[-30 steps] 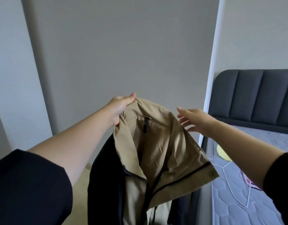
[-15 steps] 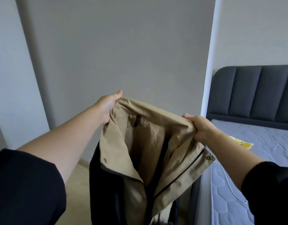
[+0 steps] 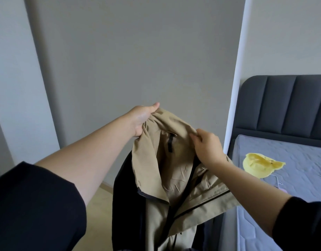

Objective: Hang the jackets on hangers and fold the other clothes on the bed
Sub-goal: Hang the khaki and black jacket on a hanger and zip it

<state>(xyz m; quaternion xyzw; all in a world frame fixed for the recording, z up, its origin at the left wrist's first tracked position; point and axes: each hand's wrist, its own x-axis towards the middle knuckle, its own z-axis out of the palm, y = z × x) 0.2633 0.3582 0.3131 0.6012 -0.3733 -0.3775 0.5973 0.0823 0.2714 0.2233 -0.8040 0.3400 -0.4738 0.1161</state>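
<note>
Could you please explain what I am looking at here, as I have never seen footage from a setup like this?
There is no machine here. A person wears one wide-angle camera on the head, so the single view looks forward and down at their own arms. The left hand and the right hand each have a grip on the collar of a tan jacket, held up in front of a grey wall. On the right stands a bed, with a yellow hat lying on its mattress.

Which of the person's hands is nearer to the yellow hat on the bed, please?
The right hand. It pinches the collar of the tan jacket, left of the yellow hat on the bed; the left hand grips the collar's other end, farther away.
</note>
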